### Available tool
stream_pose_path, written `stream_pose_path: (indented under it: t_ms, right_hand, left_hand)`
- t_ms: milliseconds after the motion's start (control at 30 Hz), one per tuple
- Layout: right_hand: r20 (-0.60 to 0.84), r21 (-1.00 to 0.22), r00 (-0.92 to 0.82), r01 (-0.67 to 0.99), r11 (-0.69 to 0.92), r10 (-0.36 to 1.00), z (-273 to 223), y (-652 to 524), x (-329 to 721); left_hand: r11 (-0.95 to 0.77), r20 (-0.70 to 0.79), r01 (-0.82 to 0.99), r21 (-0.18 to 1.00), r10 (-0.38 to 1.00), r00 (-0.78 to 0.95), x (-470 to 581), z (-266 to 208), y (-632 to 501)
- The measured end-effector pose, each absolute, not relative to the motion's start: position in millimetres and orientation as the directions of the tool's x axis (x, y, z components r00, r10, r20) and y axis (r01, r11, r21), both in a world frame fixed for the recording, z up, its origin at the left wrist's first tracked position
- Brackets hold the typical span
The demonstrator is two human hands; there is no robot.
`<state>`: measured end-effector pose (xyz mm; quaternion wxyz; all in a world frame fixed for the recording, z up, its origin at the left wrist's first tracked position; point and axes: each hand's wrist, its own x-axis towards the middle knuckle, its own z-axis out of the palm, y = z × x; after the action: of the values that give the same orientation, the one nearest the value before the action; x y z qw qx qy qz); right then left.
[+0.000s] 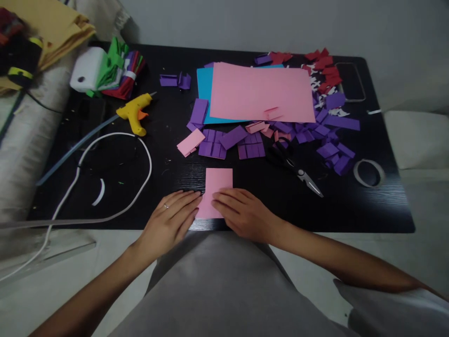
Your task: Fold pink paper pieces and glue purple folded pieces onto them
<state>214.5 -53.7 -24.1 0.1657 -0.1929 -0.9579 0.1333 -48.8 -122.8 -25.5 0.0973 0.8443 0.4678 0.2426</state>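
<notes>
A small folded piece of pink paper (219, 180) lies flat on the black table near its front edge. My left hand (177, 213) rests with outstretched fingers, the fingertips touching the paper's left side. From the right, my right hand (242, 210) lies over the paper, its fingers extended and pressing on it. Part of the paper is hidden under the right fingers. Just beyond are folded purple paper pieces (212, 144) and a small folded pink piece (191, 142).
Large pink sheets (259, 91) lie over a blue sheet (203, 93). Scissors (298, 171) and a tape roll (369, 173) are at right. A yellow glue gun (135, 112), a white cable (149, 159) and bundled coloured material (114, 70) occupy the left. Red scraps (329, 75) lie at the far right.
</notes>
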Motion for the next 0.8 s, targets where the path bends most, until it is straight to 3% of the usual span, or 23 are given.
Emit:
stream_pose_path:
  t_ms: [200, 800]
  right_hand:
    - [0.247, -0.347, -0.853, 0.365, 0.864, 0.459, -29.8, -57.2, 212.6]
    - [0.205, -0.323, -0.868, 0.377, 0.868, 0.453, -30.5, -58.3, 211.5]
  left_hand:
    - [-0.554, 0.319, 0.773, 0.309, 0.826, 0.465, -44.9, -32.5, -130.0]
    - [-0.593, 0.377, 0.755, 0.281, 0.791, 0.481, -43.1, -33.5, -128.5]
